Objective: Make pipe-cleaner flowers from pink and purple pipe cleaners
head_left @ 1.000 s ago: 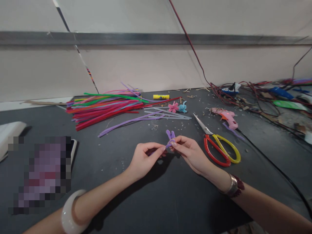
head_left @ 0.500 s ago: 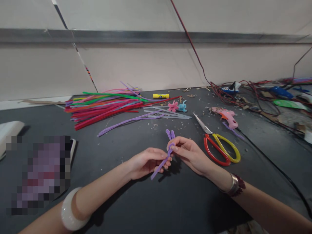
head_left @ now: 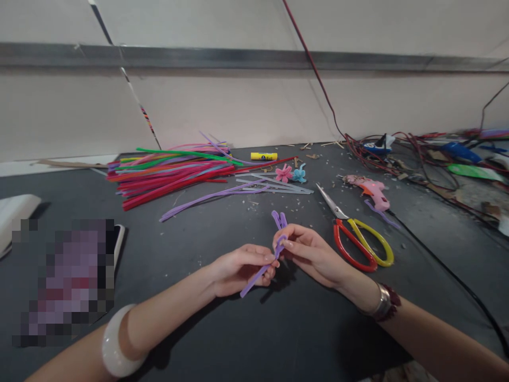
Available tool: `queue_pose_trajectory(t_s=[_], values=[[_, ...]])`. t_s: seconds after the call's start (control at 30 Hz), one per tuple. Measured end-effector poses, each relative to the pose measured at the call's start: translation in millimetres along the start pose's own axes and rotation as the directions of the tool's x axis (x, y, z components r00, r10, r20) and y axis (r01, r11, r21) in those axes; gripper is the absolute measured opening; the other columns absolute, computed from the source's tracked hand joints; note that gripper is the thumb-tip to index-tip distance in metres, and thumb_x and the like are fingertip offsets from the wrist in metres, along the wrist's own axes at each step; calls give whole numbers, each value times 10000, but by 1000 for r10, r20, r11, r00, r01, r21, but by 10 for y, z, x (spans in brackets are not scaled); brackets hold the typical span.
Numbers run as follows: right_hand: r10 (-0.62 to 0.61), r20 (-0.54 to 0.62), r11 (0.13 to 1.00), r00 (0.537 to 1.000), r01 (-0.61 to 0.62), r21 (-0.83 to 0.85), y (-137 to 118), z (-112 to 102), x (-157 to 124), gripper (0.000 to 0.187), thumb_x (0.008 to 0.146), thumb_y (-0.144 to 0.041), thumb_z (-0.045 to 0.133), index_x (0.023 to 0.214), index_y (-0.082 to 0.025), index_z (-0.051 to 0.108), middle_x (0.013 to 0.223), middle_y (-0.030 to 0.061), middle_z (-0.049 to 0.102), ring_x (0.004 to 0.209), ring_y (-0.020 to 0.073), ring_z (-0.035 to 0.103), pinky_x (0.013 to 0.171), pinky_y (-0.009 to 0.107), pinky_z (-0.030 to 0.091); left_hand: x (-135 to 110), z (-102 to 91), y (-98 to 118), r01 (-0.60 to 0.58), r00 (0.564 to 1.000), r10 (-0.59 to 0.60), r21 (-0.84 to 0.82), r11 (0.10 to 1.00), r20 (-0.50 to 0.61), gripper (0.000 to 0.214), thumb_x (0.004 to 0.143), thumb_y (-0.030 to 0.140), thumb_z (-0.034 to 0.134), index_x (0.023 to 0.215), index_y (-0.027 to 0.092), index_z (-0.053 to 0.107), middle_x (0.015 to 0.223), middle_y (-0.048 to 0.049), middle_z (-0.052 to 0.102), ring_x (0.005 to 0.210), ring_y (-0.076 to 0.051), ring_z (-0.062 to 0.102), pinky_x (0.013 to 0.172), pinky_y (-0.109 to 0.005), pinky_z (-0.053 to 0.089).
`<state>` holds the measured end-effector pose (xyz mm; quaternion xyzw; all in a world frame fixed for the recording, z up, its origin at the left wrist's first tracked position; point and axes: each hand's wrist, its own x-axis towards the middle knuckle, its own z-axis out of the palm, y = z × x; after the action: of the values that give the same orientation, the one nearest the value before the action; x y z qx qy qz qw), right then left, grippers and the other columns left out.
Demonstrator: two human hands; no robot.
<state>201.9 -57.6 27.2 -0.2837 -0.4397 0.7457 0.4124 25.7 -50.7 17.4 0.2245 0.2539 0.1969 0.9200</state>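
Note:
Between my hands is a purple pipe cleaner point(head_left: 254, 281), bent into loops at its upper end, with a straight tail slanting down to the left. My left hand point(head_left: 246, 269) pinches it just below the loops, thumb on top. The looped part sits in the closed fingers of my right hand point(head_left: 308, 253), and two loop tips stick out above them. Both hands are over the dark table point(head_left: 238, 339). Red-and-yellow-handled scissors point(head_left: 356, 239) lie just right of my right hand. Behind the hands rest a pink pipe-cleaner flower point(head_left: 283, 173) and a blue one point(head_left: 299, 173).
A pile of coloured pipe cleaners point(head_left: 170, 178) lies at the back left, with loose purple strands point(head_left: 207, 200) before it. Near glue sticks point(head_left: 278, 185) is a yellow tube point(head_left: 264, 156). A pink glue gun point(head_left: 371, 191) trails a black cord point(head_left: 449, 270). Tangled wires point(head_left: 358, 151) lie back right.
The tail of the purple pipe cleaner has swung a little down and left, and my left thumb presses closer to the loops. My right hand keeps its grip almost unchanged.

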Motion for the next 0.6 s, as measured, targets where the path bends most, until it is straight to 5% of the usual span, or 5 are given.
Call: queue_pose_trajectory(t_s=[0.6], values=[[-24,-65,1000,998,24,3,17,-22,21,86,751,-256,617,712,-184,589,835,2,524,702,95,484,668,227,402,40,33,-53,-231,956,253,154,961,-147,144,668,203,665,611,101,581,568,-13,501,525,-69,422,506,-205,311]])
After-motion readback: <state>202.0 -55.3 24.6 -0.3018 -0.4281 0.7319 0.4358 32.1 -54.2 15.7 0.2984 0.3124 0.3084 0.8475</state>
